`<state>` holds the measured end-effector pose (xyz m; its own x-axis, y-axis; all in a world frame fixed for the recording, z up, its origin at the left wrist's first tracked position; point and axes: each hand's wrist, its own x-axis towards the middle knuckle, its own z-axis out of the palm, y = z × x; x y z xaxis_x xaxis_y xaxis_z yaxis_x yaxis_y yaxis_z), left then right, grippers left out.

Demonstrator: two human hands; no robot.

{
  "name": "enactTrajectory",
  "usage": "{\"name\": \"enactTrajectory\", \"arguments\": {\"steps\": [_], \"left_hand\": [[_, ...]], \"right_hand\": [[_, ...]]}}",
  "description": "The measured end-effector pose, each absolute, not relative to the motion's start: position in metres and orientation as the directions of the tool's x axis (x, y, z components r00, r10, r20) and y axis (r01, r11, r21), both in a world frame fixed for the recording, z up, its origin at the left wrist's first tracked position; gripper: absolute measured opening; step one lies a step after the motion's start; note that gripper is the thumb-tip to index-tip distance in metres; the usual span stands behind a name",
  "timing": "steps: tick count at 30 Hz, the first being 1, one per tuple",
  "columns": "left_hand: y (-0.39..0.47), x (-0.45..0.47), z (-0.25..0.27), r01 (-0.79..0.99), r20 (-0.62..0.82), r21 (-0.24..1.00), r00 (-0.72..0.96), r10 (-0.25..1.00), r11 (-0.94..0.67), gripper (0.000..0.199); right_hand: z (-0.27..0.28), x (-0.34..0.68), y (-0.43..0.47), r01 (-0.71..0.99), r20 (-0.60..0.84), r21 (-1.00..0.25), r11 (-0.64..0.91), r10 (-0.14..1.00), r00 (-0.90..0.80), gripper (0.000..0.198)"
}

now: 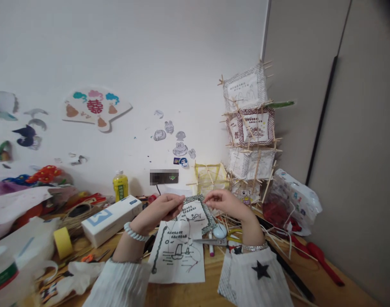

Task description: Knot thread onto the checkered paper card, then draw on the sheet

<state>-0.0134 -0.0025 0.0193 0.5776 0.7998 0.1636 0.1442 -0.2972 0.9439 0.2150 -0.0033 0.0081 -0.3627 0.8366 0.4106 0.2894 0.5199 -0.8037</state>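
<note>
My left hand (167, 207), with a pale beaded bracelet at its wrist, is closed in a pinch above the table. Opposite it, my right hand (226, 202) has its fingertips drawn together. What either pinch holds is too small to make out. Between and behind them is a sheet with a dark checked border (208, 218), bearing writing and a drawing. Below lies a white paper (182, 266) with a boat drawing and lines of writing. A thin thread-like line runs over its right part. Scissors (211, 241) lie by its right edge, close to a purple-ended marker (211, 249).
A tall stack of stick-framed paper lanterns (252, 164) stands at the back right, with a yellow frame (211, 174) beside it. Left are a white box (112, 219), a yellow bottle (120, 186) and yellow tape (62, 243). Loose sticks and a red tool (324, 262) lie right.
</note>
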Motion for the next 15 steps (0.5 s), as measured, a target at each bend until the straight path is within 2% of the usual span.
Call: {"name": "enactTrajectory", "arguments": {"steps": [5, 7, 9, 11, 13, 15], "left_hand": [[-0.007, -0.003, 0.014, 0.206, 0.070, 0.935, 0.690, 0.720, -0.288, 0.041], [-0.011, 0.008, 0.010, 0.240, -0.010, 0.932, 0.768, 0.640, -0.273, 0.043], [-0.015, 0.019, 0.006, 0.245, -0.065, 0.933, 0.834, 0.547, -0.263, 0.046], [-0.017, 0.028, 0.002, 0.218, -0.073, 0.944, 0.871, 0.486, -0.248, 0.047], [-0.015, 0.031, 0.001, 0.158, -0.038, 0.967, 0.865, 0.501, -0.200, 0.048], [-0.011, 0.028, 0.001, 0.058, 0.032, 0.989, 0.820, 0.572, -0.138, 0.047]], "right_hand": [[0.012, 0.208, 0.005, 0.170, 0.645, -0.756, 0.633, 0.764, 0.023, 0.013], [0.012, 0.196, 0.007, 0.146, 0.686, -0.726, 0.672, 0.722, 0.092, 0.013], [0.010, 0.180, 0.009, 0.157, 0.720, -0.691, 0.705, 0.690, 0.073, 0.012], [0.008, 0.166, 0.010, 0.214, 0.751, -0.642, 0.737, 0.660, -0.022, 0.012], [0.007, 0.160, 0.010, 0.292, 0.775, -0.569, 0.769, 0.620, -0.123, 0.010], [0.007, 0.161, 0.008, 0.322, 0.782, -0.535, 0.781, 0.602, -0.160, 0.009]]}}
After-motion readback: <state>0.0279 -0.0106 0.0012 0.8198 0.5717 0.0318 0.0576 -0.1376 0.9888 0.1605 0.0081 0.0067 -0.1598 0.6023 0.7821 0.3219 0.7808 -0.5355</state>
